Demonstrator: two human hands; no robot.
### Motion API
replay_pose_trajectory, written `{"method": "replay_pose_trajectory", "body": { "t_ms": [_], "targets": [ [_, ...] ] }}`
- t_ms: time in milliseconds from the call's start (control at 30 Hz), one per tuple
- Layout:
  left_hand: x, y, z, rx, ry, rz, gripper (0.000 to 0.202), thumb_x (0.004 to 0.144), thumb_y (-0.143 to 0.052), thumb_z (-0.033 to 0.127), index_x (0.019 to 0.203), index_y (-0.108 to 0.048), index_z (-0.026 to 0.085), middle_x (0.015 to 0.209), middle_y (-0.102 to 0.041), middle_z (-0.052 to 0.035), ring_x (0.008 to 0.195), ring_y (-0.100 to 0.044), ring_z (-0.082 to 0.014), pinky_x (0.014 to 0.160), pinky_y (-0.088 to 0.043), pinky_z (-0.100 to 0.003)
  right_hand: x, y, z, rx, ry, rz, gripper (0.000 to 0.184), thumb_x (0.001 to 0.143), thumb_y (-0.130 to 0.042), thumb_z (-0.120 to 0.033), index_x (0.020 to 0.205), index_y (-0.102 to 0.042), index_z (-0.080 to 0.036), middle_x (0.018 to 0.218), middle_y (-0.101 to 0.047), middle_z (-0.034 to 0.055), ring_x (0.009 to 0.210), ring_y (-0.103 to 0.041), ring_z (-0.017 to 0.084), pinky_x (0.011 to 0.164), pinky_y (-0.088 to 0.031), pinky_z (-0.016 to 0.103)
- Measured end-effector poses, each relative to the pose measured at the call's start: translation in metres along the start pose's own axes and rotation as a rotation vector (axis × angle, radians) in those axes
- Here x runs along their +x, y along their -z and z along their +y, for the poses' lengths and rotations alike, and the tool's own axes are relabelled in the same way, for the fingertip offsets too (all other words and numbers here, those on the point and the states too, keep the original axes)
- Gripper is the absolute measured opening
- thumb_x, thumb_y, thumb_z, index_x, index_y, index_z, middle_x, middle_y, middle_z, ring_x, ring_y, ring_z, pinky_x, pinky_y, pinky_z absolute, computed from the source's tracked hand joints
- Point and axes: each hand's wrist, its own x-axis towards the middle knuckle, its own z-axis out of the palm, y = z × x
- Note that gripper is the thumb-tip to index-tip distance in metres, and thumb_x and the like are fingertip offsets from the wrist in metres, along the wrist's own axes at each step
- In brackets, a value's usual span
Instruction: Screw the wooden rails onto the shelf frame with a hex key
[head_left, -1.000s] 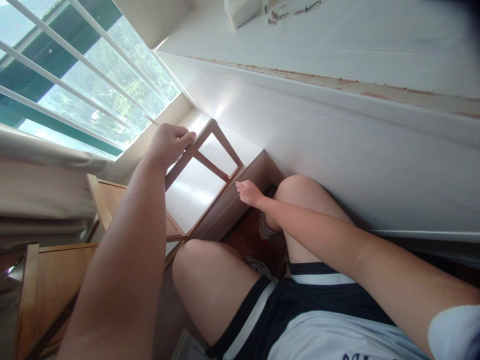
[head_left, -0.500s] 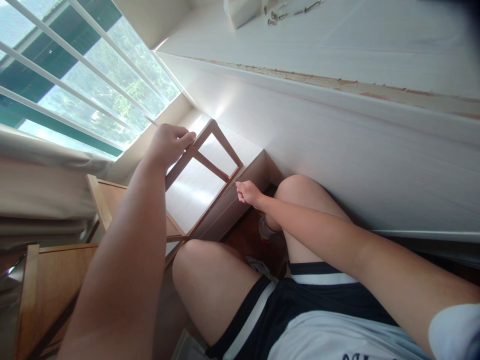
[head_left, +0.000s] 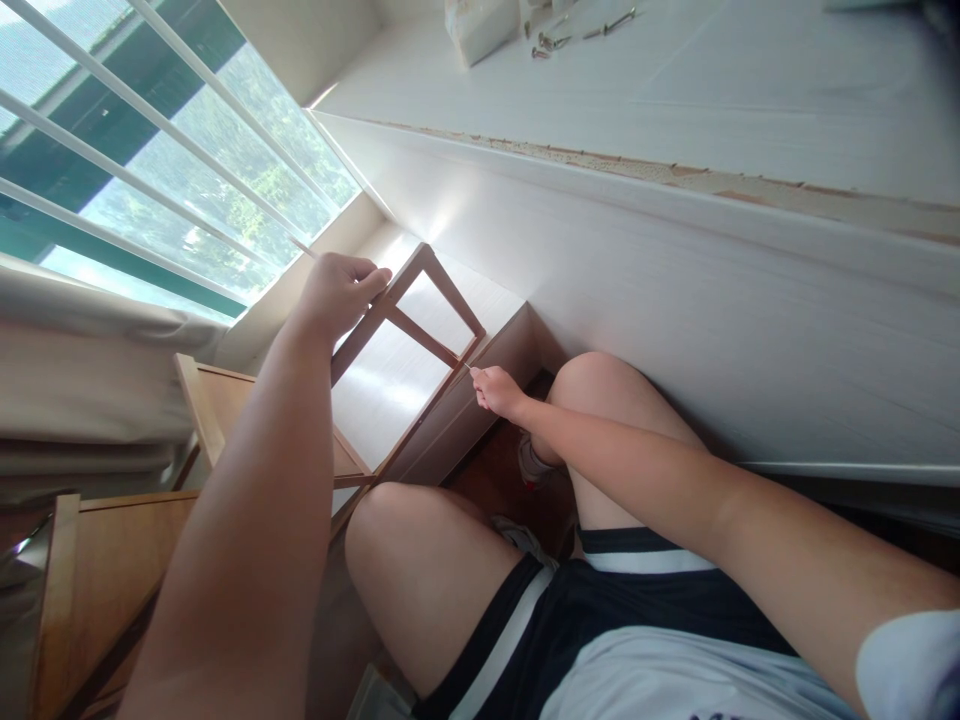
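Observation:
My left hand (head_left: 337, 293) grips the upper rail of a brown wooden frame (head_left: 420, 335) that stands on the floor beside a white cabinet panel. My right hand (head_left: 496, 390) is closed in a pinch on a thin metal tool or screw whose tip touches the frame's right corner joint; the item is too small to name. Both my bare knees sit below the frame, and my forearms reach forward over them.
A large white board (head_left: 675, 290) runs along the right. On its top surface lie several loose screws (head_left: 551, 40) and a white box (head_left: 480, 25). A barred window (head_left: 150, 160) and a curtain (head_left: 82, 370) are at the left, with wooden furniture parts (head_left: 97, 570) below.
Hardly anything differs. The view has shifted down slightly, and my right hand has edged a little toward the frame's corner joint.

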Motion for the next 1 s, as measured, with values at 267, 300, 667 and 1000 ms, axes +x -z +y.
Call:
{"method": "replay_pose_trajectory", "body": {
  "t_ms": [267,300,667,1000],
  "targets": [
    [-0.0015,0.0008,-0.0007,0.008,-0.003,-0.013,0.038,0.084,-0.053,0.035,0.053,-0.039,0.017,0.050,-0.030,0.0044,0.049,-0.029,-0.0061,0.049,-0.022,-0.027,-0.0006,-0.0011,0.0019,0.003,0.016,0.024,0.046,0.096,-0.042,-0.039,0.055,-0.042,-0.021,0.033,-0.044,-0.0028,0.032,-0.041,0.010,0.045,-0.033,0.023],
    [-0.0015,0.0009,-0.0007,0.013,0.001,-0.012,0.038,0.084,-0.053,0.034,0.053,-0.040,0.017,0.050,-0.030,0.0044,0.049,-0.030,-0.0061,0.049,-0.022,-0.027,-0.0012,-0.0011,0.0014,0.005,0.020,0.023,0.045,0.096,-0.042,-0.039,0.055,-0.042,-0.021,0.033,-0.044,-0.0027,0.032,-0.041,0.010,0.045,-0.033,0.023],
    [0.0009,-0.0005,-0.0024,-0.007,-0.002,0.004,0.038,0.081,-0.053,0.033,0.051,-0.037,0.018,0.048,-0.030,0.0025,0.048,-0.029,-0.0078,0.049,-0.020,-0.030,-0.0034,0.0000,-0.0011,0.023,0.025,0.002,0.046,0.096,-0.040,-0.034,0.053,-0.040,-0.021,0.030,-0.043,-0.0019,0.030,-0.037,0.009,0.042,-0.031,0.023],
    [-0.0016,-0.0012,0.0021,-0.008,0.004,0.016,0.035,0.081,-0.051,0.031,0.051,-0.037,0.018,0.048,-0.030,0.0028,0.051,-0.028,-0.0079,0.050,-0.020,-0.029,-0.0032,-0.0003,0.0002,0.017,0.026,-0.004,0.044,0.095,-0.039,-0.034,0.053,-0.038,-0.022,0.031,-0.042,-0.0029,0.030,-0.037,0.009,0.043,-0.030,0.023]
  ]
}}
